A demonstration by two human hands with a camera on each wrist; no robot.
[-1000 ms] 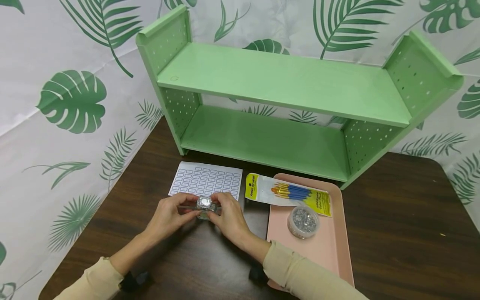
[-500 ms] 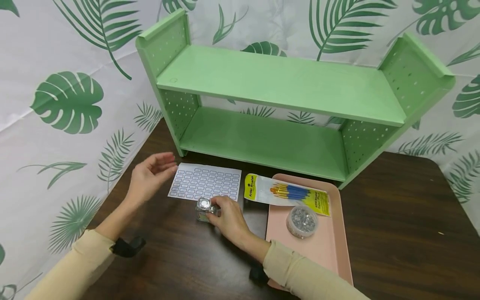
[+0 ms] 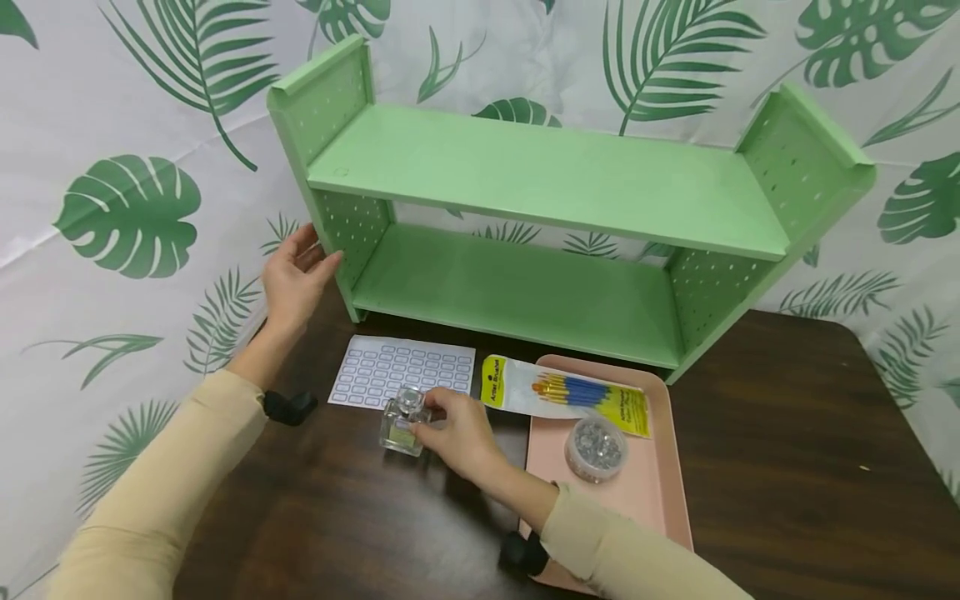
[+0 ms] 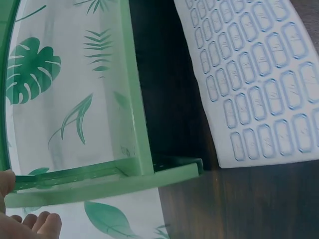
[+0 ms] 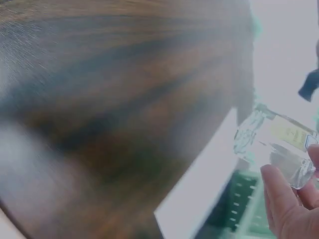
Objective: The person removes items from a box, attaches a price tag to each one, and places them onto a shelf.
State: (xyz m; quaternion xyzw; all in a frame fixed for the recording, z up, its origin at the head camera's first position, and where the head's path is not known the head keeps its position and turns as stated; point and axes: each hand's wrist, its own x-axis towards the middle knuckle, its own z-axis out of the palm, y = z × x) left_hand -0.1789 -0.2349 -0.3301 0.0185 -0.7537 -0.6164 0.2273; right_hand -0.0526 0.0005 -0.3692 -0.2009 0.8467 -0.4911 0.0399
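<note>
We see a person's two hands over a dark wooden tabletop (image 3: 795, 475). The right hand (image 3: 461, 429) pinches a small clear glass bottle (image 3: 399, 432) between thumb and fingers; the bottle bears a yellow-green label with a small sticker on it. We find it at the near edge of a white sticker sheet (image 3: 412, 360), though whether its base meets the tabletop we cannot tell. The left hand (image 3: 291, 279) has thumb and fingers apart, one on either side of the front edge of the left side panel (image 3: 352, 229) of a green two-tier shelf (image 3: 517, 275); its contact there we cannot tell. To the right we note a pink tray (image 3: 641, 500) carrying a round tub (image 3: 596, 450) of silvery pieces and a packet of brushes (image 3: 570, 393), whose yellow end extends past the tray's left rim.
</note>
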